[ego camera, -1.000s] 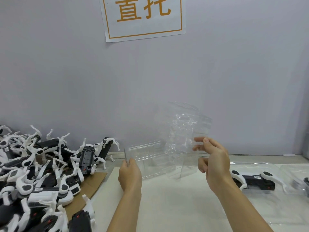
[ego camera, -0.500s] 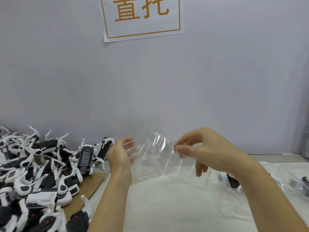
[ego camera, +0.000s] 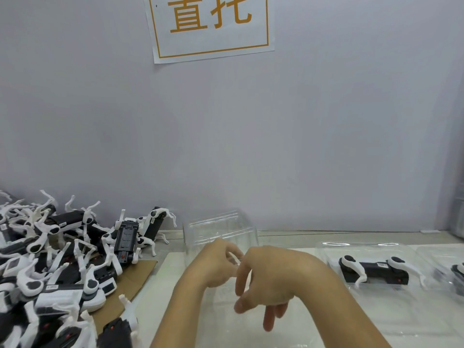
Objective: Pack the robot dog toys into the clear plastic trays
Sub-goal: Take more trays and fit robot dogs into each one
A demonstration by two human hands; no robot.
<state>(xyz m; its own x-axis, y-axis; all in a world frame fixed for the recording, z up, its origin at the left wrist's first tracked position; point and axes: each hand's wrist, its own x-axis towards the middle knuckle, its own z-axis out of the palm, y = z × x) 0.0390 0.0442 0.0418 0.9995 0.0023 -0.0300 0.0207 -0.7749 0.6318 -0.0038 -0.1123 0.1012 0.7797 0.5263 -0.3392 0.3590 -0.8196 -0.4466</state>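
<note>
Your two forearms reach in from the near edge and meet at centre. Your left hand (ego camera: 218,264) has its fingers curled, pinching. Your right hand (ego camera: 268,280) bends down at the wrist, fingers hanging toward you.

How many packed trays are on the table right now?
2 visible: one packed tray right of the hands, and another cut off at the right edge. More may lie out of view.

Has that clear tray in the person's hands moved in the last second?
Yes. The tray has come down: it was held up against the wall, and now sits low by the table, with both hands over it.
</note>
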